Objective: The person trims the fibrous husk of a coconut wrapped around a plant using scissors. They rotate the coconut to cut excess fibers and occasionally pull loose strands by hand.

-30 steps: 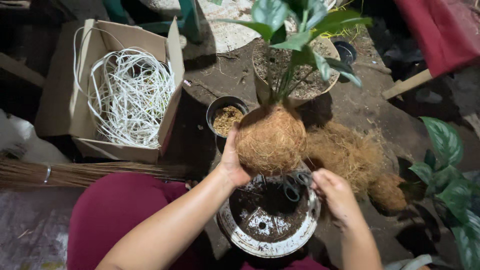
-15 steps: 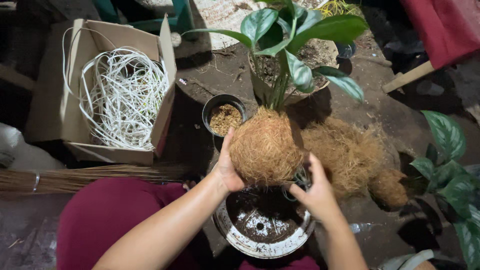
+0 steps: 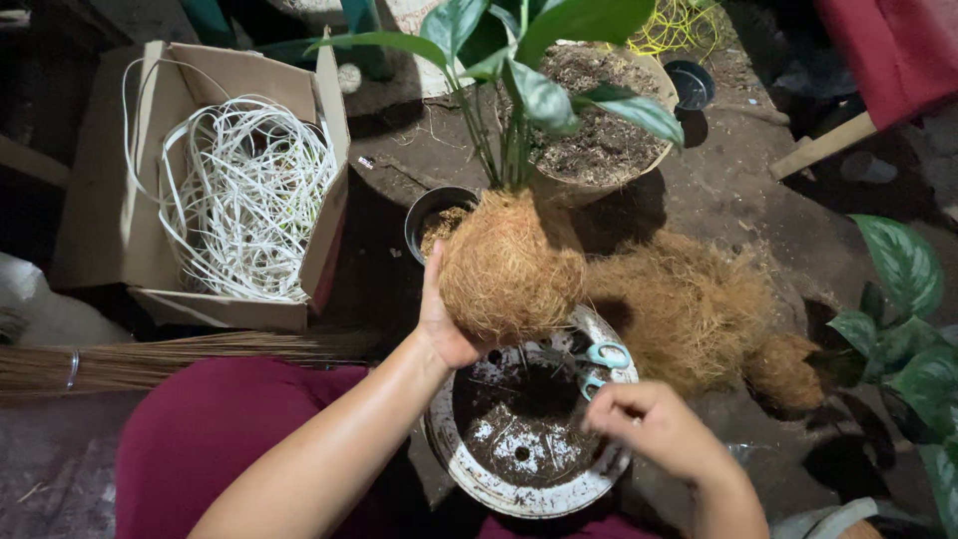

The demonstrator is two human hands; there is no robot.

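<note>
While the left hand (image 3: pixel 444 319) alone cups the fibre-wrapped root ball (image 3: pixel 511 265) over the dirty white pot (image 3: pixel 469 469), the leafy top could tip it sideways. Curled right hand (image 3: pixel 654 424) hovers by the scissors (image 3: pixel 602 361); whether it pinches anything, I cannot tell.

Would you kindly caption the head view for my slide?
Left hand holds a fibre-wrapped plant ball over a dirty white pot; right hand hovers near scissors.

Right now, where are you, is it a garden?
Probably a home potting spot on bare ground: a big round pot of soil, a pile of brown coconut fibre, and a leafy plant's fibre-wrapped root ball in my left hand.
</note>
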